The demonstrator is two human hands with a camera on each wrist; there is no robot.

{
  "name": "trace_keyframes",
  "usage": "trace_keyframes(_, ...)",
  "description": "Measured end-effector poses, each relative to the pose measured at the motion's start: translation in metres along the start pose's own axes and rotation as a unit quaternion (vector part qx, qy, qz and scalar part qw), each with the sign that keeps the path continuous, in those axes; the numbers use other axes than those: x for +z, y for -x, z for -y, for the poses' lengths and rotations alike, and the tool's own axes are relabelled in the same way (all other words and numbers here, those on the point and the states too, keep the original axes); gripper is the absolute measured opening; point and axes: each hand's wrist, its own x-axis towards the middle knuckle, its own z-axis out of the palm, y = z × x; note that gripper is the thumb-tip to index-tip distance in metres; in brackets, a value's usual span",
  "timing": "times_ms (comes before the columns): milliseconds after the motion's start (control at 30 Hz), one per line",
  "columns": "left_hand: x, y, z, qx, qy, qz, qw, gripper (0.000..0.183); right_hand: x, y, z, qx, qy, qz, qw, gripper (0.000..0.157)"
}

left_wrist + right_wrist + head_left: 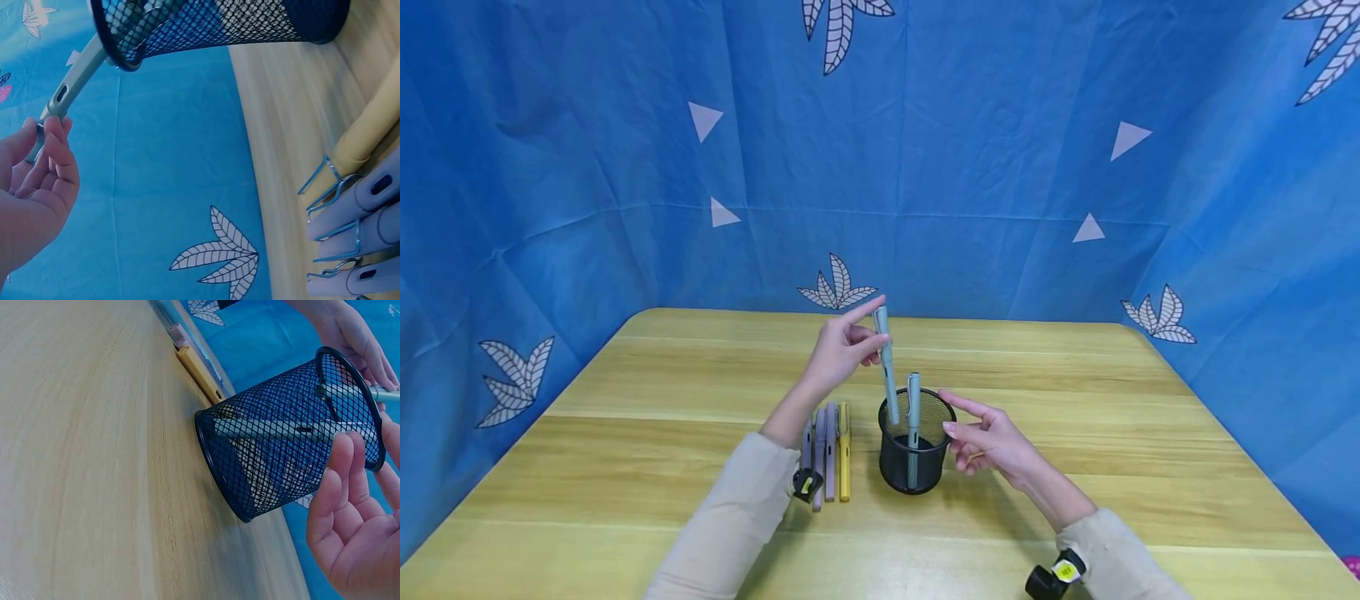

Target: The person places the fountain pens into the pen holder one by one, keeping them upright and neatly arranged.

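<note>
My left hand (844, 346) pinches a pale blue-grey pen (887, 367) near its upper end, the index finger reaching to its top. This pen's lower end is inside the mouth of a black mesh pen holder (904, 467). A second pale blue-grey pen (913, 400) stands in the holder, its shaft visible through the mesh (262, 429). At the holder's right side, my right hand (992, 442) holds the rim between thumb and index finger. In the right wrist view, other fingertips (340, 445) lie against the mesh.
Left of the holder, a yellow pen (845, 454) and several purple pens (831, 454) lie side by side on the wooden table (662, 467). A blue patterned cloth (925, 150) hangs behind the table and at its sides.
</note>
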Motion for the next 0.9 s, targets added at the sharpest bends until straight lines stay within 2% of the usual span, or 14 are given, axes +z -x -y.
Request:
trace_keyframes(133, 0.003, 0.000, 0.005, 0.006, -0.013, 0.017, 0.9998, 0.051, 0.000, 0.000, 0.000, 0.000, 0.001, 0.001, 1.000, 0.064)
trace_keyframes(367, 0.008, 0.002, 0.003, -0.018, -0.020, 0.034, 0.9991, 0.049, 0.000, -0.001, 0.000, 0.000, 0.002, 0.002, 1.000, 0.064)
trace_keyframes(467, 0.010, 0.001, 0.008, -0.026, -0.024, 0.039, 0.9986, 0.049, -0.001, -0.001, 0.000, 0.002, 0.003, 0.000, 1.000, 0.064)
trace_keyframes(667, 0.012, 0.003, 0.012, -0.028, -0.035, 0.057, 0.9974, 0.048, -0.001, -0.001, 0.001, 0.004, 0.004, -0.002, 1.000, 0.064)
trace_keyframes(900, 0.015, 0.005, 0.016, -0.038, -0.048, 0.043, 0.9972, 0.045, -0.002, -0.002, 0.001, 0.005, 0.002, -0.001, 1.000, 0.064)
